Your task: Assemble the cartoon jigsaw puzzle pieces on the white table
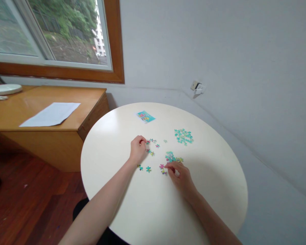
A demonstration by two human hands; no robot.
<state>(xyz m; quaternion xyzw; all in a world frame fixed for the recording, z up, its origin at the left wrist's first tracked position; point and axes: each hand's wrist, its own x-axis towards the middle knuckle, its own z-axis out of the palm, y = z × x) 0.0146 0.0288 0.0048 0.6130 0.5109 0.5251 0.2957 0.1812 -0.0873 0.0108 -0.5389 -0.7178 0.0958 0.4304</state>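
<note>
Two hands [138,149] [181,177] at jigsaw pieces [148,169] | picture card [146,116] beyond | white table [153,211]

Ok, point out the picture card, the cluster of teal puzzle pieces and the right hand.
Picture card [146,116], head view: middle of its printed face.
Cluster of teal puzzle pieces [184,136], head view: pieces near its middle.
Right hand [181,176], head view: back of the hand.

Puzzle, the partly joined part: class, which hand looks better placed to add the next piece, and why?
Probably the right hand: its fingers are right by the near edge of the puzzle. The left hand is farther off, beside loose pieces.
</note>
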